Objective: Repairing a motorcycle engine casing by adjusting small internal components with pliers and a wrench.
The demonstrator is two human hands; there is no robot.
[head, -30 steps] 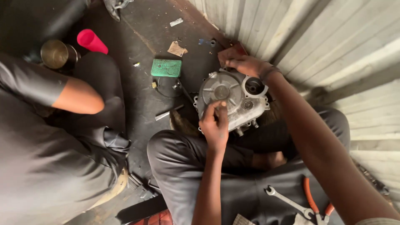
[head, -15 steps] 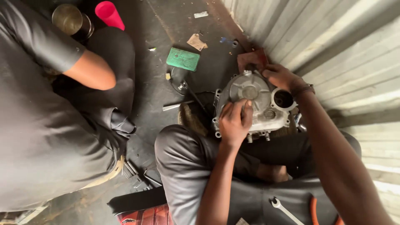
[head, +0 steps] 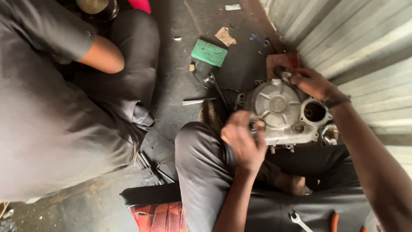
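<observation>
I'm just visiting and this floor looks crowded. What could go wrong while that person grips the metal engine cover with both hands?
The engine cover seems steadied only by the left hand at its near edge and the right hand at its far edge, so it might slip onto the person's legs. Loose tools lie close: a wrench on the floor beside the cover, and a spanner near the knee, easy to kneel on. Another person's knee sits close, so a dropped part could hit it.

Matt cast-metal engine cover; rough, stained concrete floor.
</observation>
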